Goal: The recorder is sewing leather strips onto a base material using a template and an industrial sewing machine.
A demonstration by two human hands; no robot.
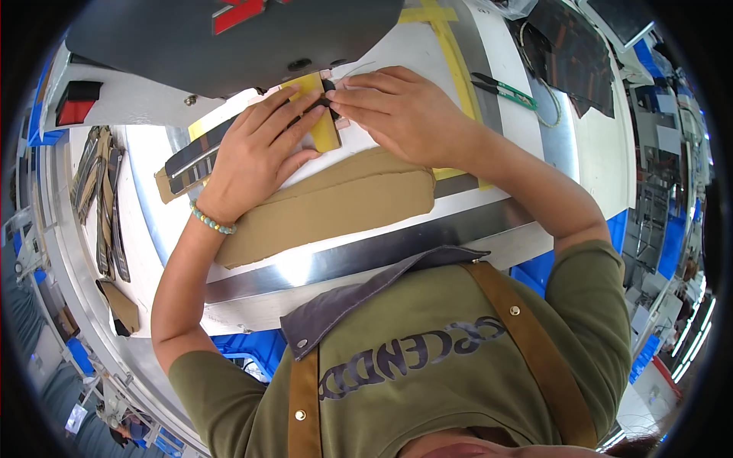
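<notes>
A long dark strip with a zipper-like line (195, 166), backed by brown material, runs under my left hand (263, 149) toward the sewing machine head (229, 46). My left hand lies over it, palm down, its fingers stretched and spread across the yellow plate (327, 136). From the right, my right hand (408, 114) reaches to the same spot, fingers stretched, tips touching the dark material near the needle area. That hand's thumb is hard to make out. The machine head hides the needle. Just below both hands lies a wide brown fabric panel (328, 210).
Green-handled thread snips (505, 91) lie right of my right hand. Dark sheets (573, 57) lie beyond them. Several striped strips (99, 195) hang over the table's left side, near a small brown piece (121, 305). A blue bin (256, 351) stands below the table's edge.
</notes>
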